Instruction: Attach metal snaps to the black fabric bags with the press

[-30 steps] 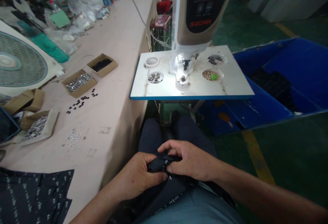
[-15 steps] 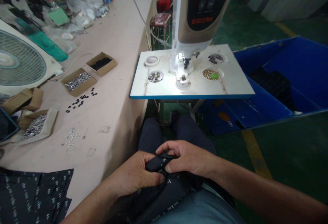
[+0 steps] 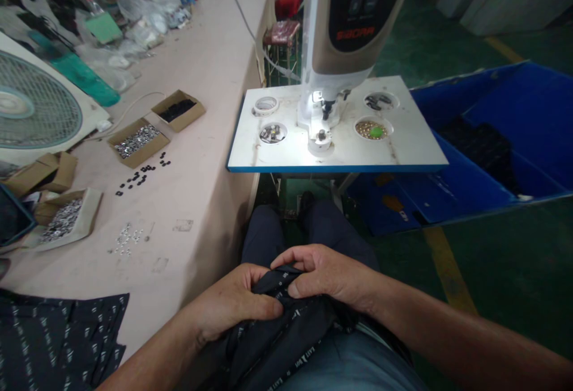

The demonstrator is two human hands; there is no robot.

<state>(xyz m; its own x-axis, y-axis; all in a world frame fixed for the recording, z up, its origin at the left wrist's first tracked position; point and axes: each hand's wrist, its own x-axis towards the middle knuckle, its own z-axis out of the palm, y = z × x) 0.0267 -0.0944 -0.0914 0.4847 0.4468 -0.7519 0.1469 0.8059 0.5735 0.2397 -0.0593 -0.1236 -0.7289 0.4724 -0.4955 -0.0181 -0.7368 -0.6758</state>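
Black fabric (image 3: 286, 334) with white printed lettering lies bunched across my lap. My left hand (image 3: 237, 298) grips its upper edge from the left, thumb on top and fingers tucked beneath. From the right, my right hand (image 3: 320, 274) pinches the same fabric between thumb and curled fingers, close beside the left thumb. The cloth is folded where the two hands meet, and the fingertips under it are hidden. Beyond my knees stands a snap press (image 3: 353, 51) over a white tabletop (image 3: 277, 158) with a blue edge.
Holes in the tabletop hold small metal parts (image 3: 371, 130). On the long table (image 3: 197, 170) at left are boxes of fasteners (image 3: 138, 142), loose black pieces (image 3: 141, 176), a fan (image 3: 40, 98) and stacked printed cloth (image 3: 58, 343). A blue bin (image 3: 528, 122) stands at right.
The fabric between my hands has shifted, and more of its printed lettering shows over my lap. My left thumb has moved slightly left; both hands keep their hold.
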